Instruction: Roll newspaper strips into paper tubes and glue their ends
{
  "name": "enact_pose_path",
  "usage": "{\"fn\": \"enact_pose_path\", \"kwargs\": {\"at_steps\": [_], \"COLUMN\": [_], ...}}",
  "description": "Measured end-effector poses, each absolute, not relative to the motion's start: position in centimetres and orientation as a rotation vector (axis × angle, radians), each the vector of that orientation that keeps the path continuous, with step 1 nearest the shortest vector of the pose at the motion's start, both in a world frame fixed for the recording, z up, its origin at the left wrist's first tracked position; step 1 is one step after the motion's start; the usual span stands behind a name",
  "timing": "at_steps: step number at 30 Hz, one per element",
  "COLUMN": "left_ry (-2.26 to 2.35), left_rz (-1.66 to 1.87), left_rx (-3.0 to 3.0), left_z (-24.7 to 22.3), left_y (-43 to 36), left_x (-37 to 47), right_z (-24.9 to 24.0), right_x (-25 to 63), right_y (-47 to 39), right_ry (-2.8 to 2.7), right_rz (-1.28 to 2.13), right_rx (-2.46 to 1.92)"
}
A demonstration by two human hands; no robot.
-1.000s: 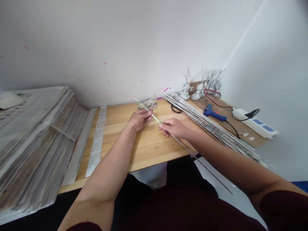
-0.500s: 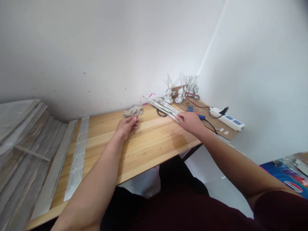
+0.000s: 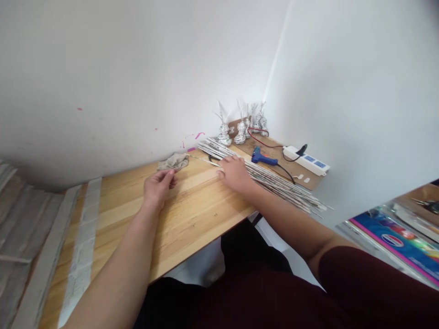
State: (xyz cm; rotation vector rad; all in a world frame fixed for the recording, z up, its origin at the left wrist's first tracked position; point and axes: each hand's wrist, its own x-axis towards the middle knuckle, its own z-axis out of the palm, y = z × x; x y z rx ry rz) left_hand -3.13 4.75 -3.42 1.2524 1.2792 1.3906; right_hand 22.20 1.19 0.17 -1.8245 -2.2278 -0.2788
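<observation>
My right hand (image 3: pixel 235 174) lies over a bundle of thin rolled paper sticks (image 3: pixel 274 179), with its thumb toward the left. One separate paper stick (image 3: pixel 200 159) runs out from between its thumb and fingers toward the wall. To the left, my left hand (image 3: pixel 159 186) hovers just above the table, thumb and fingertips drawn together. What that pinch holds, if anything, cannot be made out. Right behind it a crumpled grey cloth (image 3: pixel 173 161) lies near the wall. A black handle loop (image 3: pixel 213 158) shows partly beneath the sticks.
Several woven paper figures (image 3: pixel 224 134) stand in the back corner. A blue glue gun (image 3: pixel 263 156) and a white power strip (image 3: pixel 306 160) rest on a brown board (image 3: pixel 310 183). Stacked grey sheets (image 3: pixel 20 246) and paper strips (image 3: pixel 80 242) occupy the left of the wooden table (image 3: pixel 192 228).
The view has turned right. My right hand has shifted left over the bundle, and a single stick now sticks out from it at an angle. My left hand stays near the cloth.
</observation>
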Motion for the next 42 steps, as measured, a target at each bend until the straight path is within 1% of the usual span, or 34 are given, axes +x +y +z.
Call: {"fn": "enact_pose_path", "kwargs": {"at_steps": [5,11,18,25,36,39,42], "left_ry": [1.348,1.466,1.486,1.442,1.402,1.386,1.366], "left_rz": [1.382,1.28,1.259,1.28,1.271,1.294,1.333], "left_rx": [1.362,1.467,1.434,1.486,1.487,1.483,1.449], "left_z": [-3.9,-3.4,-4.1,-4.5,-4.6,-4.7,-4.4], "left_y": [4.8,4.2,4.8,5.2,5.4,5.6,5.4], "left_x": [-3.2,-2.8,-3.1,-3.3,-3.2,-3.2,-2.9], "right_z": [-0.3,-1.3,-1.8,-0.7,-0.2,-0.2,-0.2], "right_x": [22.1,22.9,22.8,24.8,27.6,27.3,25.4], "right_y": [1.8,2.5,2.7,3.0,5.4,5.8,5.9], "right_ry": [-2.206,-2.173,-2.19,-2.069,-1.938,-1.921,-1.973], "right_rz": [-0.247,-0.181,-0.181,-0.335,-0.413,-0.427,-0.437], "right_rx": [-1.874,-1.936,-1.95,-1.905,-2.087,-2.058,-1.908]}}
